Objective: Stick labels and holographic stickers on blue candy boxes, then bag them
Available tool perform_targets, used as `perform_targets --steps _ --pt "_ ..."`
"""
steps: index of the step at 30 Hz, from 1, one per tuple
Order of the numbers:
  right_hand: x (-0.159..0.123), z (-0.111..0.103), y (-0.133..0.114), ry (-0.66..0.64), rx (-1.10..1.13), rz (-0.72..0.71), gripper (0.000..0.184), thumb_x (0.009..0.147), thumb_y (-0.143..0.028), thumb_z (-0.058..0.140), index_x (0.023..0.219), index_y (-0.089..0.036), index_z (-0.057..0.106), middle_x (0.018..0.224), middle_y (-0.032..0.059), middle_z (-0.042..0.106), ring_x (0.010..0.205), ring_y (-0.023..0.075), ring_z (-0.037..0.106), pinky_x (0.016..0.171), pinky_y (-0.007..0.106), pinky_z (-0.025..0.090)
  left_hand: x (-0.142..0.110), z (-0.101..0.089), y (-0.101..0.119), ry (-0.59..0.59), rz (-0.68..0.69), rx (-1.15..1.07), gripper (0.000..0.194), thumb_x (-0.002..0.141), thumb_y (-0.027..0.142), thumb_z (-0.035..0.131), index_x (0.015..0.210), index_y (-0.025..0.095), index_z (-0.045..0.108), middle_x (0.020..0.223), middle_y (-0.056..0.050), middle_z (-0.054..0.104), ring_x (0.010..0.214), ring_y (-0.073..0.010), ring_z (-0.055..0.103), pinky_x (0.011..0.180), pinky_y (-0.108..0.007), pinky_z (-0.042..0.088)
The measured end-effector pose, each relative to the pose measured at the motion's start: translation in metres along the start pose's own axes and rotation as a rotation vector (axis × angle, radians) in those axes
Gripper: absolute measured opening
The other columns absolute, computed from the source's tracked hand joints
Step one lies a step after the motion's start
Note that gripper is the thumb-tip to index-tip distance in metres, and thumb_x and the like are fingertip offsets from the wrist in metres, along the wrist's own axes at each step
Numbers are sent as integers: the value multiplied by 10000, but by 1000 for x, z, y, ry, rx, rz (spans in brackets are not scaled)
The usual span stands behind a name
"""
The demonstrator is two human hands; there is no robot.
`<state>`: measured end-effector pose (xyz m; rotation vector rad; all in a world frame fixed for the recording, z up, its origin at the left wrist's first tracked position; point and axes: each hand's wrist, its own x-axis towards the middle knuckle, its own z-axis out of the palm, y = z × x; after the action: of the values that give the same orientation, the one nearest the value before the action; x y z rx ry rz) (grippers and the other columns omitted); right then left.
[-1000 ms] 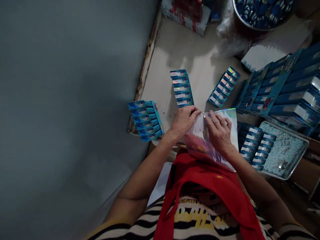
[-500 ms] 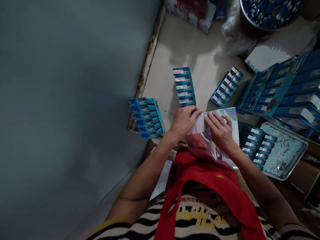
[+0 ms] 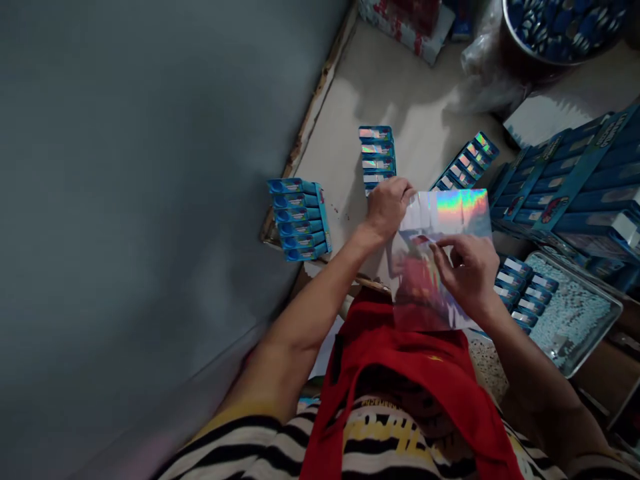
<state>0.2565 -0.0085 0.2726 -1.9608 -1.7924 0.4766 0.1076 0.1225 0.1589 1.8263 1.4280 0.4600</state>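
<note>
My left hand (image 3: pixel 391 205) grips the upper left edge of a shiny holographic sticker sheet (image 3: pixel 415 293), fingers closed on it. Over the middle of the sheet, my right hand (image 3: pixel 463 267) pinches thumb and forefinger on a small shiny sticker (image 3: pixel 424 239) at its surface; its exact outline is hard to make out. Just beyond my left hand stands a row of small blue packs (image 3: pixel 377 150) with shiny labels. A second row of labelled blue packs (image 3: pixel 467 160) lies behind the sheet, partly covered by it.
At the table's left edge stands another row of blue packs (image 3: pixel 300 220). Stacked blue boxes (image 3: pixel 570 180) rise on the right, above a clear tray (image 3: pixel 597 333) of pale blue pellets and more packs. A round tub (image 3: pixel 515 37) of blue-and-white pieces sits at the back beside plastic bags.
My right hand has gone from lying flat on the sheet to pinching at its middle. The sheet has tilted up and shows more rainbow glare. My left hand still holds its edge.
</note>
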Motion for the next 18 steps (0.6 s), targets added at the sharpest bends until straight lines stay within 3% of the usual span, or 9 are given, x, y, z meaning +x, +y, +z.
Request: perform_targets --steps 3,6,10,12,14,16,18 --pt "4 -3 -20 29 354 216 238 954 -468 765 841 -261 735 548 -71 490 516 128 414 571 311 378 14 0 -9 148 38 -71 196 1047 372 641 1046 212 756 1218 -110 773 1257 -269 654 1100 -409 468" --pt "13 10 -38 17 686 384 296 898 -530 815 841 -254 726 594 -71 491 541 117 404 511 269 414 -6 -18 -20 240 -70 -336 386 1042 568 620 1047 207 760 1212 -113 780 1260 -265 679 1060 -381 521" --pt "28 42 -57 -41 845 499 381 781 -562 895 785 -228 711 643 -52 552 564 105 459 482 239 406 -65 -49 -39 80 -372 -971 780 922 899 490 943 166 755 951 -132 800 972 -258 784 849 -346 611" --pt "34 59 -66 -72 852 521 405 731 -563 916 756 -215 710 650 -42 585 561 97 464 474 232 368 -90 -59 -49 13 -413 -1238 851 802 981 553 945 166 752 945 -136 809 924 -255 796 819 -346 631" --pt "37 74 -75 -101 858 535 406 695 -554 921 736 -208 713 652 -36 606 556 90 457 477 231 342 -105 -65 -59 27 -389 -1386 787 684 922 759 941 178 744 940 -108 817 871 -228 797 802 -327 639" --pt "37 88 -84 -126 861 546 387 669 -529 923 721 -206 716 652 -34 619 554 87 448 484 232 332 -112 -68 -69 106 -394 -1430 676 584 733 961 911 188 730 875 -50 807 781 -176 778 765 -287 634" --pt "35 102 -92 -145 869 564 372 656 -514 921 719 -206 721 649 -36 625 549 86 438 491 235 324 -114 -70 -80 196 -444 -1422 606 540 576 1035 869 186 709 796 -3 775 696 -136 743 716 -258 623"
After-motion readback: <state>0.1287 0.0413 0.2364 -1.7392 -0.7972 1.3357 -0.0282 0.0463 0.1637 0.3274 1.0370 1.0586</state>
